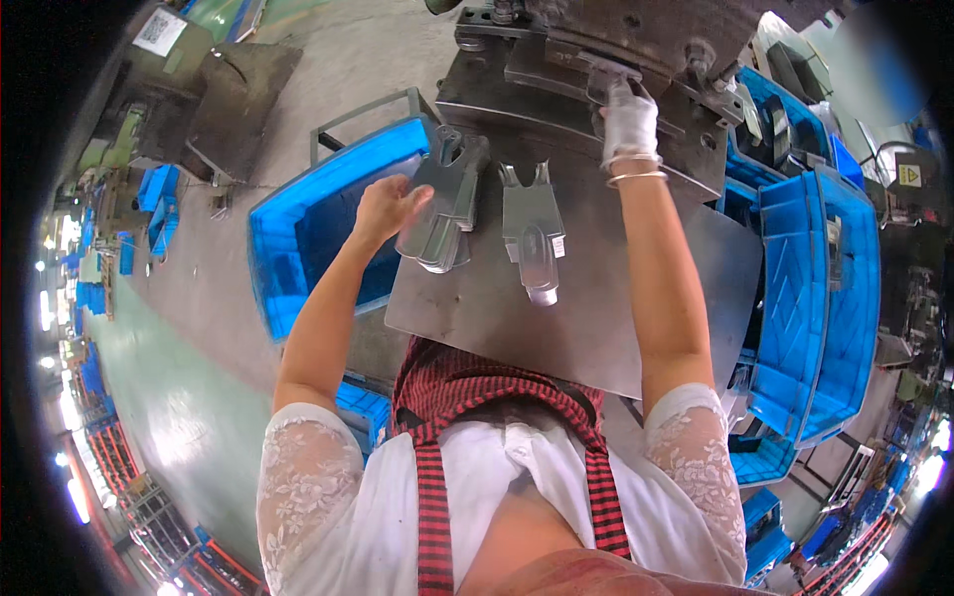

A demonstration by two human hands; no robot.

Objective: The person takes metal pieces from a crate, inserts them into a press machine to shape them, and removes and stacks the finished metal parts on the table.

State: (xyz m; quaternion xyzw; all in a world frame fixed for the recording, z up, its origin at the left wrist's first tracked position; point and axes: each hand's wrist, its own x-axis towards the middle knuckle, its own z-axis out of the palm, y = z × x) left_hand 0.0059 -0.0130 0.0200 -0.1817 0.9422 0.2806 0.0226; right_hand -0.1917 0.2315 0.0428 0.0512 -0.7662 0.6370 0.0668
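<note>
My right hand (630, 124), in a white glove, reaches into the press die (566, 74) at the far side. Its fingers close on a small grey metal plate (600, 81) at the die's edge; their tips are partly hidden. My bare left hand (391, 209) is at the left edge of a stack of notched flat metal plates (459, 189), its thumb apart from the curled fingers. Between my hands lie more metal plates (530, 204), with a fork-shaped far end. On their near end rests a rounded grey, white-tipped object (539, 263) whose kind I cannot tell.
A metal worktable (477, 318) spreads before me, below the press. To its left stands a blue bin (283, 258); stacked blue bins (795, 308) stand on the right, and another blue bin with metal parts (785, 119) is behind them. A dark machine (234, 109) stands far left.
</note>
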